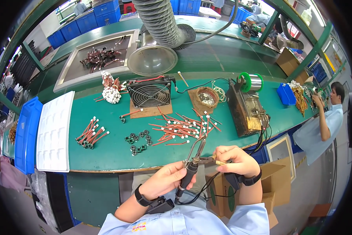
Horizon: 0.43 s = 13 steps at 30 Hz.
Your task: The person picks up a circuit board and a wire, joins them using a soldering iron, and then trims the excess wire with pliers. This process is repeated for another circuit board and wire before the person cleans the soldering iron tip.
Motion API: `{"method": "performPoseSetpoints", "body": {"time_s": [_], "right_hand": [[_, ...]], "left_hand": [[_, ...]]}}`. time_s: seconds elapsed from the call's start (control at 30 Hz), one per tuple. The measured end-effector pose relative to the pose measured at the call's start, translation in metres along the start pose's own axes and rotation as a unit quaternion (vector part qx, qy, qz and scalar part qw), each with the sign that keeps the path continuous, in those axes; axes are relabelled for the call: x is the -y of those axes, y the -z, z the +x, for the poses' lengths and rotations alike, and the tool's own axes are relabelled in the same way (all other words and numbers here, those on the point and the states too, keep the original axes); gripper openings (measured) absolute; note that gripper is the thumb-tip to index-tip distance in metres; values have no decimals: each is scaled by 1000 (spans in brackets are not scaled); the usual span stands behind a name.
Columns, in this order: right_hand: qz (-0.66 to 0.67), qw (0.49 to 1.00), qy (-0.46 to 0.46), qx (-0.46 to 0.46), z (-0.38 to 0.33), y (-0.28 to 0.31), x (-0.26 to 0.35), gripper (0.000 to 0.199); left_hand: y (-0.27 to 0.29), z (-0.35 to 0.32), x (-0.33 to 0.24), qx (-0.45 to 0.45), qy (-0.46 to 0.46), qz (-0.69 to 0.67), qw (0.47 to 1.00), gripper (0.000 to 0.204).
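Note:
My left hand [164, 181] is closed round the black handle of a soldering iron [191, 170], held upright in front of the bench edge. Its metal shaft points away from me, with a thin bent tube alongside. My right hand [238, 161] is closed beside the iron's collar, pinching a small tan and dark piece that I cannot make out. Beyond the tip lies a loose spread of red wires with white connectors [180, 128]. Several small dark green boards [138, 149] lie left of them, and a bundle of wired boards [91, 135] is farther left.
A black fan [149, 93] stands behind the wires, near a round dish [207, 98]. To the right are a solder spool [251, 82] and a metal box [244, 109]. A funnel-shaped hood [152, 60] hangs above. White trays [55, 131] line the left; a co-worker [323, 121] works at right.

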State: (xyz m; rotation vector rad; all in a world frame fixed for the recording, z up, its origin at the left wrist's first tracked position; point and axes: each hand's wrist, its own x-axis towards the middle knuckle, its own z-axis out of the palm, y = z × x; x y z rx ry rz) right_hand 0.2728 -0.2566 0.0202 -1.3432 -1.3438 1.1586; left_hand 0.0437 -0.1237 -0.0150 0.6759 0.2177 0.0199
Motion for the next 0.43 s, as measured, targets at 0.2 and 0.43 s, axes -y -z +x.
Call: {"method": "performPoseSetpoints", "body": {"time_s": [0.2,0.43], "right_hand": [[-187,977,-39,-93,3,-24,28,23],[-303,936,33,-176,-2,-35,30,21]], "left_hand": [[-2,6,13,-231,-209,456,834,18],[7,3,12,-176,-163,225,944,16]]}}
